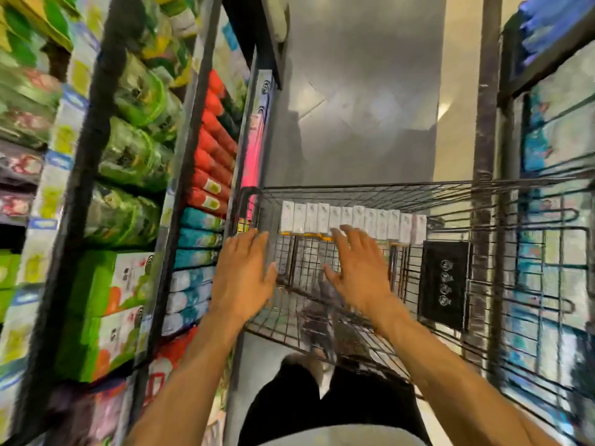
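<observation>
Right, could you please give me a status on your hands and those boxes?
Left hand open, right hand open, over the cart. White boxes in a row, ungripped. Nothing in the way.

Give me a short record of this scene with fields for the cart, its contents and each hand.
cart: black wire shopping cart
contents: row of small white cardboard boxes, upright at the far end
left hand: open, fingers spread, above the cart
right hand: open, fingertips at the row; contact unclear
left side: shelves of green and red packs
</observation>
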Action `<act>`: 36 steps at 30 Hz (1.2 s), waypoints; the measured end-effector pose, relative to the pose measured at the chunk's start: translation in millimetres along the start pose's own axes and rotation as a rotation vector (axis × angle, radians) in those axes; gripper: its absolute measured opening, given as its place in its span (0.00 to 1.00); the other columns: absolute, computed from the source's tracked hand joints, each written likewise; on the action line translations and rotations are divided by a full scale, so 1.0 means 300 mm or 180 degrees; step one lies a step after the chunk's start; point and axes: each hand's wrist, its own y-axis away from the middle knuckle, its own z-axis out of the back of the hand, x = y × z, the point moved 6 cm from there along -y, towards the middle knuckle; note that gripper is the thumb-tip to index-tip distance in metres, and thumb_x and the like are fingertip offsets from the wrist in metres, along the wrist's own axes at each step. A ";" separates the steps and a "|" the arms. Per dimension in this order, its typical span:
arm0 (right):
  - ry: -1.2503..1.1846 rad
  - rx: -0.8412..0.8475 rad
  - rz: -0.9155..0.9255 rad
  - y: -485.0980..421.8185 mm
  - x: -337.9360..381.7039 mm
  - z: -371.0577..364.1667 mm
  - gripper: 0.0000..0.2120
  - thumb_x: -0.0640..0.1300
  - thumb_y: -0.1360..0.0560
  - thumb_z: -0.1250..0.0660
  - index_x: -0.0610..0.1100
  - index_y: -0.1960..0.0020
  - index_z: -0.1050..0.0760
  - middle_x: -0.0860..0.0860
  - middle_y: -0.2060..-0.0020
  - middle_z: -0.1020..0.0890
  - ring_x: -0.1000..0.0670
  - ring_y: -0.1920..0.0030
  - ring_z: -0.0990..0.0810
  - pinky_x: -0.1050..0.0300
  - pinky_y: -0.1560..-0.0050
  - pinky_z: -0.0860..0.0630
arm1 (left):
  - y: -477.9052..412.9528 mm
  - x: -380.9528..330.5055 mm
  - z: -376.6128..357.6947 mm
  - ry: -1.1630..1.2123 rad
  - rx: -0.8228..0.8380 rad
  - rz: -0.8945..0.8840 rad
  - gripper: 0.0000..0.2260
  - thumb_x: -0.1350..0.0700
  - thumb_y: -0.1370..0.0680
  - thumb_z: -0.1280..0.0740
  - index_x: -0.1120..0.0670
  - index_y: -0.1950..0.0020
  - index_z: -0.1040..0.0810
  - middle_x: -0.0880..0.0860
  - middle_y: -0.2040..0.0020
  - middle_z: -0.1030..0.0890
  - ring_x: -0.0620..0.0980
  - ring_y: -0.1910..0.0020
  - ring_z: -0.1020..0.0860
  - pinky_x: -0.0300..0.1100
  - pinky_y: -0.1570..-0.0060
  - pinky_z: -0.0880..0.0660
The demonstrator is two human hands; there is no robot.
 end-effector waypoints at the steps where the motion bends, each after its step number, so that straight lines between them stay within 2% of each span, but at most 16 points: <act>1: -0.0030 0.0030 0.0006 -0.035 -0.002 -0.009 0.35 0.59 0.20 0.33 0.45 0.19 0.39 0.43 0.21 0.35 0.37 0.22 0.37 0.39 0.22 0.39 | -0.033 0.008 -0.018 -0.0016 0.0053 0.0017 0.26 0.51 0.24 0.27 0.60 0.29 0.27 0.61 0.31 0.25 0.62 0.33 0.28 0.59 0.32 0.28; 7: -0.0018 0.0200 0.0026 -0.204 -0.023 -0.110 0.35 0.57 0.20 0.32 0.44 0.20 0.38 0.43 0.22 0.34 0.38 0.22 0.36 0.40 0.22 0.39 | -0.194 0.077 -0.177 0.0023 0.0250 -0.0036 0.27 0.48 0.21 0.31 0.57 0.25 0.30 0.58 0.28 0.28 0.59 0.30 0.30 0.53 0.29 0.32; 11: -0.0069 0.0301 -0.0056 -0.307 -0.055 -0.235 0.35 0.56 0.20 0.32 0.44 0.19 0.38 0.42 0.22 0.33 0.38 0.22 0.36 0.39 0.22 0.39 | -0.284 0.134 -0.303 0.0227 0.0415 0.0002 0.28 0.49 0.21 0.32 0.56 0.23 0.32 0.59 0.26 0.29 0.62 0.28 0.31 0.58 0.29 0.31; 15: -0.0133 0.0380 -0.0111 -0.434 -0.071 -0.357 0.38 0.57 0.21 0.30 0.46 0.18 0.41 0.44 0.20 0.36 0.39 0.21 0.40 0.39 0.21 0.39 | -0.388 0.194 -0.437 0.0411 0.0616 0.0062 0.29 0.49 0.21 0.32 0.55 0.21 0.35 0.56 0.23 0.33 0.58 0.26 0.35 0.55 0.29 0.31; 20: -0.0148 0.0180 0.0028 -0.603 -0.072 -0.461 0.42 0.58 0.22 0.29 0.44 0.17 0.43 0.43 0.19 0.38 0.38 0.19 0.43 0.42 0.19 0.46 | -0.536 0.250 -0.596 0.0691 0.0773 0.0105 0.36 0.49 0.22 0.28 0.51 0.18 0.42 0.51 0.18 0.41 0.56 0.22 0.39 0.52 0.24 0.36; 23: -0.0150 0.0115 0.0114 -0.671 -0.077 -0.525 0.43 0.59 0.23 0.28 0.42 0.17 0.43 0.42 0.19 0.39 0.38 0.19 0.45 0.42 0.18 0.50 | -0.610 0.260 -0.668 0.0794 0.0700 -0.0051 0.38 0.52 0.24 0.26 0.53 0.18 0.40 0.51 0.19 0.40 0.55 0.22 0.38 0.54 0.25 0.34; 27: -0.0100 -0.0043 0.0114 -0.719 -0.089 -0.600 0.45 0.60 0.25 0.26 0.41 0.18 0.40 0.41 0.20 0.37 0.36 0.20 0.42 0.38 0.19 0.47 | -0.668 0.282 -0.733 0.0925 0.0676 -0.0040 0.42 0.54 0.27 0.24 0.53 0.18 0.41 0.50 0.19 0.42 0.54 0.21 0.39 0.56 0.26 0.32; 30: -0.0108 -0.0192 0.0131 -0.732 -0.098 -0.622 0.45 0.60 0.26 0.26 0.41 0.18 0.40 0.42 0.20 0.36 0.37 0.21 0.42 0.38 0.19 0.48 | -0.692 0.293 -0.763 0.0995 0.0647 -0.0084 0.45 0.57 0.30 0.23 0.52 0.17 0.43 0.51 0.18 0.44 0.55 0.20 0.41 0.57 0.25 0.34; 33: -0.0128 -0.0310 0.0157 -0.745 -0.113 -0.618 0.46 0.61 0.28 0.26 0.42 0.19 0.40 0.44 0.22 0.34 0.39 0.22 0.40 0.39 0.21 0.46 | -0.711 0.301 -0.771 0.1092 0.0589 -0.0133 0.46 0.61 0.31 0.23 0.53 0.17 0.42 0.52 0.18 0.41 0.56 0.21 0.40 0.54 0.23 0.37; 36: -0.0135 -0.0324 0.0176 -0.765 -0.116 -0.616 0.47 0.64 0.30 0.28 0.43 0.19 0.39 0.44 0.25 0.33 0.39 0.25 0.38 0.41 0.23 0.45 | -0.737 0.313 -0.765 0.1028 0.0463 -0.0282 0.45 0.61 0.33 0.22 0.54 0.19 0.39 0.54 0.22 0.37 0.56 0.25 0.36 0.55 0.27 0.32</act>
